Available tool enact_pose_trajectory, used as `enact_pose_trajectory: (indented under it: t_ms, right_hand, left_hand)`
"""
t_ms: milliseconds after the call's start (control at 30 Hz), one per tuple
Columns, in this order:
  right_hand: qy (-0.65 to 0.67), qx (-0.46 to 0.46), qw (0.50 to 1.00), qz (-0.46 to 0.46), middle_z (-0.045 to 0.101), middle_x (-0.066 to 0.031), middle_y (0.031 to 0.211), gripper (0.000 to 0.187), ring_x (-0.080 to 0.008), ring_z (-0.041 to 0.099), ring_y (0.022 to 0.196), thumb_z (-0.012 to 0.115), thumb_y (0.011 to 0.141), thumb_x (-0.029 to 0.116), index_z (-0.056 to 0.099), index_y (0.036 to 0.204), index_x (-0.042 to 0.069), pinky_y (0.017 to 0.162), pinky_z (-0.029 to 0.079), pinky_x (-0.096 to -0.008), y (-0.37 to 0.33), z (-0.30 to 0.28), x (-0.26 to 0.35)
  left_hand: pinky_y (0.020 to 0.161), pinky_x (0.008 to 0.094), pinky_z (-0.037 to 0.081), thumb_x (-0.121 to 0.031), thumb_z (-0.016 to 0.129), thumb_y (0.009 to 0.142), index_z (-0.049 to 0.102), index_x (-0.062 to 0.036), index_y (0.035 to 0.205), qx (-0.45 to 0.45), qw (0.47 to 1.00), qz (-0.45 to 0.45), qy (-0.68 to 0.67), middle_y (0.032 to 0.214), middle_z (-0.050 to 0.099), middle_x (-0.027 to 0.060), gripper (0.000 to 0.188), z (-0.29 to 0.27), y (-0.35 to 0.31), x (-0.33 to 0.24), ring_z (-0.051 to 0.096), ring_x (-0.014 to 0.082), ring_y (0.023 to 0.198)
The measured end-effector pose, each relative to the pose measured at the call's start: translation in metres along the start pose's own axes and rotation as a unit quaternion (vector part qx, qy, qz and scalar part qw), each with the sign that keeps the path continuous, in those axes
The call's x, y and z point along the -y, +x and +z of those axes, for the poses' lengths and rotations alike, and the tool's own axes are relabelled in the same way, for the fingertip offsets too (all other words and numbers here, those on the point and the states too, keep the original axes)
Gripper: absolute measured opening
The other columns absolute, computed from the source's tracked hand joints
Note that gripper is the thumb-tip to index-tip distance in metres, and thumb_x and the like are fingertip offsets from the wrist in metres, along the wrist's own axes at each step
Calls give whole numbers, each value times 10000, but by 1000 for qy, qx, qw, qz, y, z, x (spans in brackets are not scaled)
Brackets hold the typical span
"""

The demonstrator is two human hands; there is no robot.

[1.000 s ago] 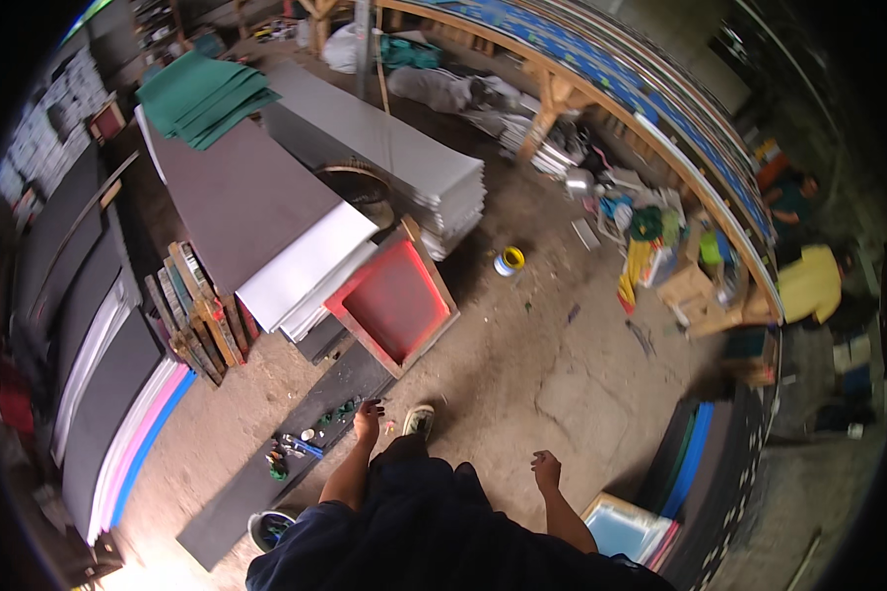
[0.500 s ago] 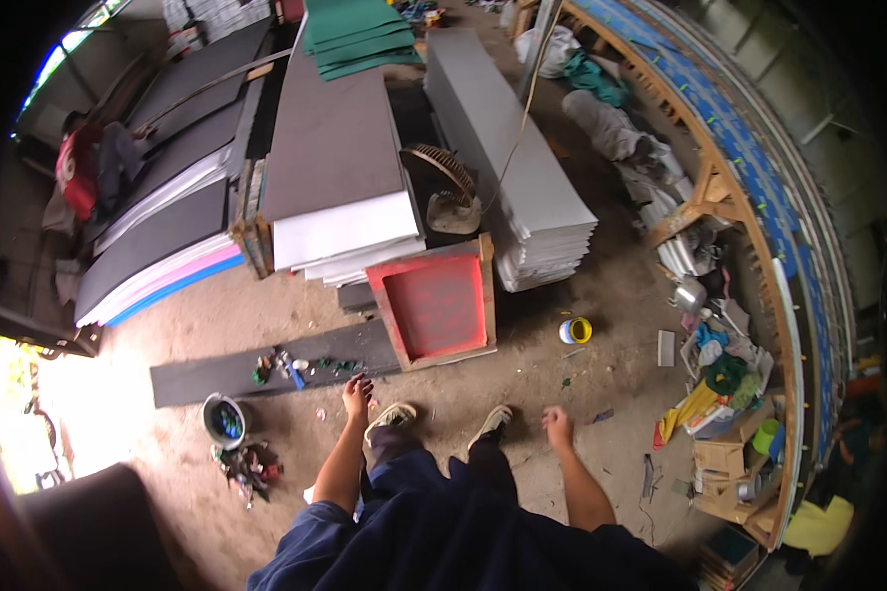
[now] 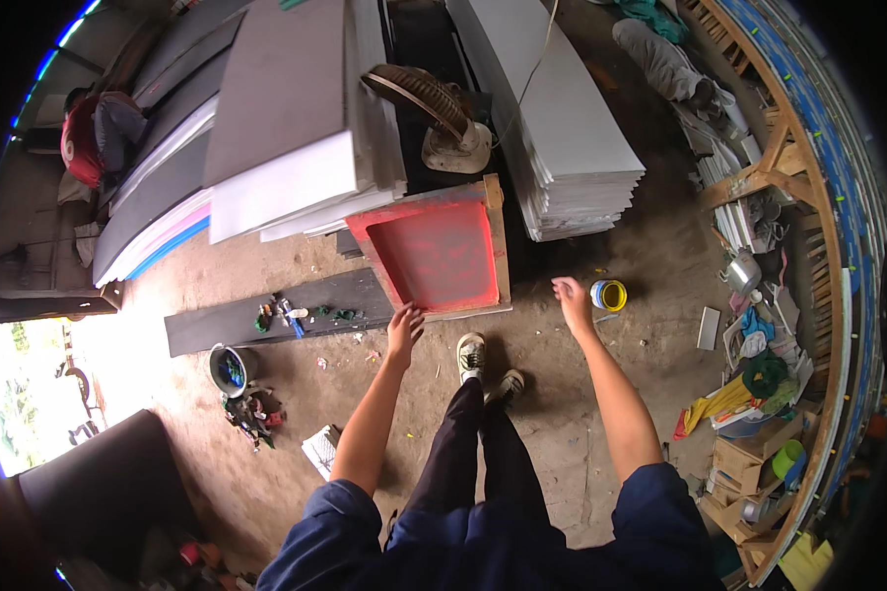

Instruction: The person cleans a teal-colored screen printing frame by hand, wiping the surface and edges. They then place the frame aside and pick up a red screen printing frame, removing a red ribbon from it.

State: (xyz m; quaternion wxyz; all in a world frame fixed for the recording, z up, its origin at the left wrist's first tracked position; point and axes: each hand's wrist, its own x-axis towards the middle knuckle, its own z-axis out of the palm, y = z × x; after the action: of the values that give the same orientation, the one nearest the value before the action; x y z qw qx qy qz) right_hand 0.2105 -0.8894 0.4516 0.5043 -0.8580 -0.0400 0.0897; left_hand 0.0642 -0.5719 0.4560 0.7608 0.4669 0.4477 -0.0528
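A wooden-framed screen (image 3: 442,258) with a red border and greyish-red middle leans upright against the stacked sheets ahead of me. My left hand (image 3: 404,333) is at its lower left corner with the fingers apart; whether they touch the frame I cannot tell. To the right of the frame, my right hand (image 3: 572,300) reaches forward, open and holding nothing. Just beyond its fingers on the right stands a small can (image 3: 608,295) with a yellow inside. Above the frame sits a dusty fan (image 3: 443,118) with a curved cage and pale base.
Stacks of grey-topped white sheets (image 3: 281,182) and pale boards (image 3: 581,187) flank the fan. A dark plank (image 3: 217,327) with small tools lies on the left, beside a bucket (image 3: 231,370). At far left a person in red (image 3: 94,138) bends over. Clutter and boxes (image 3: 744,458) line the right.
I have stepped closer to the framed screen. Both hands have moved forward, the left to the frame's lower corner, the right up beside the can.
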Motion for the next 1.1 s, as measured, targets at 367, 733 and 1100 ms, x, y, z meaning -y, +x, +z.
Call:
enact_pose_trajectory:
  t_ms: [367,733,1100]
  right_hand:
    - [34,46,998,-10,554,-179,1050,413,-283,549,972,596,805,233,487,1136,13,845,432,-350,159,109,12]
    - [-12,44,997,-66,575,-130,940,335,-286,507,877,600,798,241,553,1070,51,808,388,-377,230,140,25]
    - [12,80,988,-129,512,-84,741,208,-207,491,693,683,720,157,587,833,11,640,406,-320,136,100,71]
  left_hand:
    - [936,399,386,-197,492,874,295,-64,1308,22,994,44,-93,1281,394,127,494,93,159,-56,472,269,1127]
    - [920,416,381,-213,438,899,385,-48,1221,13,987,20,-156,1210,455,97,365,103,198,-74,489,238,1096]
    - [667,358,554,-409,684,732,347,16,1076,-155,978,39,-136,965,459,164,643,100,175,-60,599,269,748]
